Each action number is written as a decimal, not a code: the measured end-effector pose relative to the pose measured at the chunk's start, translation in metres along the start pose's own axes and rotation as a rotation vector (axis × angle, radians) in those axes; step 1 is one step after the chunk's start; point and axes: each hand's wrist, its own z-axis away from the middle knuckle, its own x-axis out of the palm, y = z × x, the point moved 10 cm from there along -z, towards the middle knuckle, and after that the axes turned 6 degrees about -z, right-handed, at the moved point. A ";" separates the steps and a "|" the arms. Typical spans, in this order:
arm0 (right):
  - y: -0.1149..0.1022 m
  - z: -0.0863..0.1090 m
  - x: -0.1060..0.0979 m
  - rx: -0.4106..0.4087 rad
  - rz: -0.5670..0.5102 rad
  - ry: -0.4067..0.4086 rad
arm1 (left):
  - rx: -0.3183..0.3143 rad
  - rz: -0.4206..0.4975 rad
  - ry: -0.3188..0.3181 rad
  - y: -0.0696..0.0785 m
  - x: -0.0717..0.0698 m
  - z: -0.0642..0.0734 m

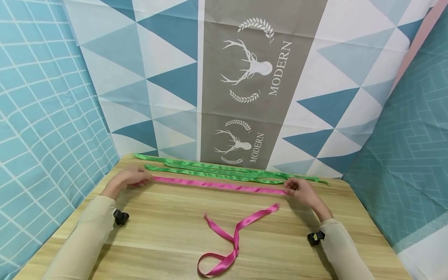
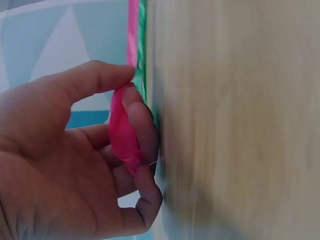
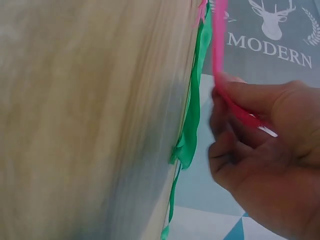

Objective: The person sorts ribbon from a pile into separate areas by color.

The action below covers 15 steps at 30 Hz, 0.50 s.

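Observation:
A pink ribbon (image 1: pixel 217 185) stretches nearly straight between both hands, just in front of several green ribbons (image 1: pixel 224 172) laid lengthwise near the table's back edge. My left hand (image 1: pixel 132 175) pinches its left end between thumb and index finger; in the left wrist view the loose tail of the pink ribbon (image 2: pixel 122 127) hangs over the fingers. At the other end my right hand (image 1: pixel 303 190) pinches the ribbon with thumb and fingertips, a short tail lying against the palm in the right wrist view. A second pink ribbon (image 1: pixel 235 243) lies curled and twisted nearer the front.
The wooden table (image 1: pixel 157 237) meets a patterned cloth backdrop (image 1: pixel 175 97) behind the green ribbons. Blue cloth hangs (image 1: pixel 45 109) on the left and teal cloth (image 1: pixel 413 155) on the right. A small black camera (image 1: pixel 121 217) sits on the left wrist, another (image 1: pixel 315 238) on the right.

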 end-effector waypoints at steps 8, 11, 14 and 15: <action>0.006 0.002 0.016 -0.001 0.070 -0.146 | -0.035 -0.222 0.008 -0.006 -0.005 0.007; 0.008 0.003 0.020 0.009 0.057 -0.188 | -0.033 -0.308 0.029 -0.006 -0.010 0.008; 0.008 0.004 0.022 0.004 0.068 -0.210 | -0.041 -0.338 0.034 -0.006 -0.012 0.010; 0.007 0.005 0.022 0.000 0.076 -0.216 | -0.044 -0.339 0.032 -0.007 -0.013 0.011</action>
